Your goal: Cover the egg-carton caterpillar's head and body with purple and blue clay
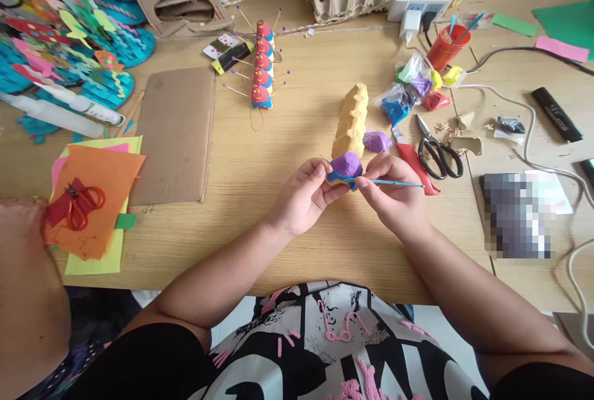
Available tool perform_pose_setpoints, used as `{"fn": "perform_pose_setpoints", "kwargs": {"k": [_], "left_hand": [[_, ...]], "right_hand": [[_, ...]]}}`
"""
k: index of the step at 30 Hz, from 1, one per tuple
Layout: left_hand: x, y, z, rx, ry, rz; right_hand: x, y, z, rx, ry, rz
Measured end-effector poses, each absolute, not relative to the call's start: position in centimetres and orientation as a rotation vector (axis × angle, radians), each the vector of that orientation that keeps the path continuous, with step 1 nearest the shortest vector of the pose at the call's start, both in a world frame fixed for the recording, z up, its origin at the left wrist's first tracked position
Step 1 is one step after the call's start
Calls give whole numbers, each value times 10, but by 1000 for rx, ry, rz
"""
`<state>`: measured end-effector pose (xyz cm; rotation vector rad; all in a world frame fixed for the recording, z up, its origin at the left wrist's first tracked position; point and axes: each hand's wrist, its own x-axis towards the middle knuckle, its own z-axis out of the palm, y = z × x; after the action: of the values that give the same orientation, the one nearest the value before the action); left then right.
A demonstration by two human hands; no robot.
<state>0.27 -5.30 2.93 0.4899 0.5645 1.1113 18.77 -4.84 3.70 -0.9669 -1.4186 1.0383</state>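
A strip cut from a yellow egg carton (351, 122) lies on the table, pointing away from me. Its near bump is covered with purple clay (346, 164), edged below with blue clay. My left hand (304, 196) grips this near end from the left, thumb and fingers closed on it. Pinched in my right hand (394, 190) is a thin blue modelling tool (394, 182), its tip against the blue edge. A bag of purple clay (377, 141) rests just right of the strip. Farther back stands a finished-looking red and blue caterpillar (262, 69) with pins along its sides.
Black-handled scissors (439, 149), a red-handled cutter (413, 162) and bagged clay (394, 103) lie to the right. An orange cup (448, 44) stands behind. Leftward are a cardboard sheet (174, 134), coloured paper (99, 171) with red scissors (83, 202), and another person's arm (28, 289).
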Motion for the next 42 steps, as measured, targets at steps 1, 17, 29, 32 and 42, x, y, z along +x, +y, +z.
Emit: {"fn": "perform_pose_setpoints", "kwargs": {"k": [1,17,29,32,42], "left_hand": [[3,-53,29,488,574,1119],[11,-59,31,424,611,1169],[9,-59,30,423,580,1176],[8,-58,32,402,599,1176],[8,-58,33,427,650,1163]], "right_hand": [[187,-49,35,-975,-1414,1007],[177,-56,35,-932,-1359,981],[178,-54,32,-858,-1280,1011],[178,-53,28,-849,-1212,1026],[178,-53,29,-866,-1243,1012]]}}
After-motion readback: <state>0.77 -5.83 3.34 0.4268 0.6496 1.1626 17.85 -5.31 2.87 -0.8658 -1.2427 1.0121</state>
